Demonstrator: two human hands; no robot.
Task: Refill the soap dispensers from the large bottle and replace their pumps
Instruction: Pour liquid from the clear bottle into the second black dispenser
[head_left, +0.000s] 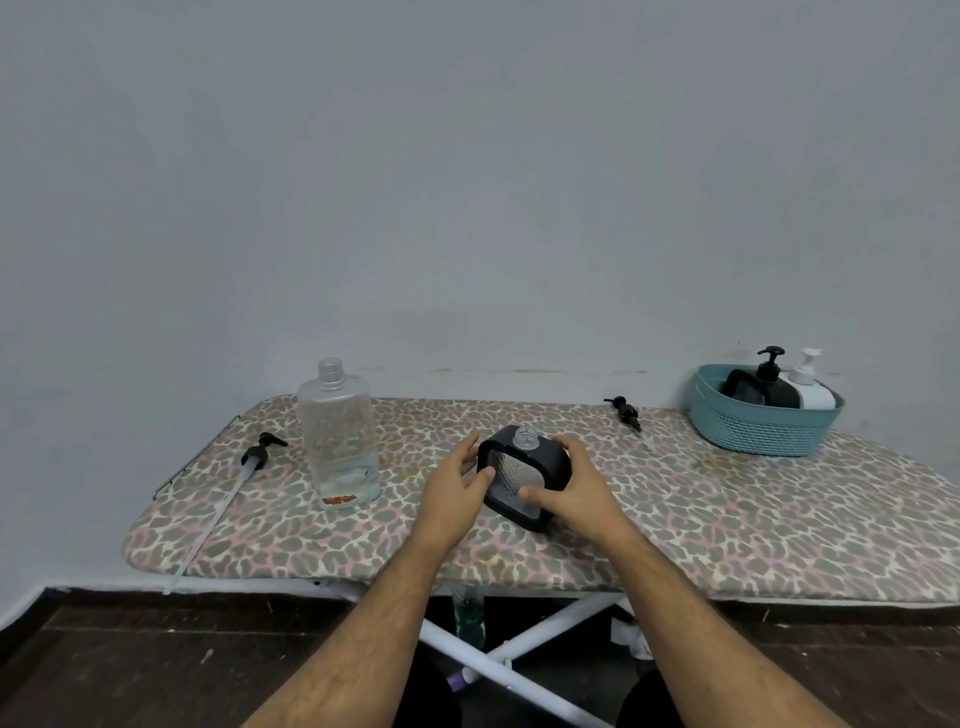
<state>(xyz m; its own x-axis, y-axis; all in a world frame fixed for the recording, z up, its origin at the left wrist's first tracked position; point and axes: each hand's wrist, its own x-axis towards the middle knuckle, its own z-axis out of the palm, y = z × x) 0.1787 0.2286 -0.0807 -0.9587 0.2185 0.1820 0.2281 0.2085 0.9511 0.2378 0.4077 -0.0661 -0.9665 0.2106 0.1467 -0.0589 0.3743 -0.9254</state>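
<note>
At the far left of the ironing board (727, 545), a black pump (258, 453) lay on its side, its long clear tube (205, 535) running toward the near edge and past it. Just right of it stood the large bottle (340, 436), clear, upright and uncapped, with only a little liquid at the bottom (a reddish scrap of label showed near its base).

In the middle of the board, both hands held a black dispenser (524, 480). It had a clear window on its front and an open threaded neck on top, with no pump in it, and it was tipped slightly, top toward the far side. The left hand (454, 488) held its left side, fingers curled against the edge and thumb on the front. The right hand (576, 491) wrapped its right side, fingers over the top corner and thumb pressed low on the front.

Farther right, near the wall, a second black pump (625, 411) lay on the board, well apart from the dispenser. At the far right corner sat a blue basket (763, 428) holding a black dispenser with its pump on (763, 387) and, just beside it, a white dispenser (810, 387), also pumped.
</note>
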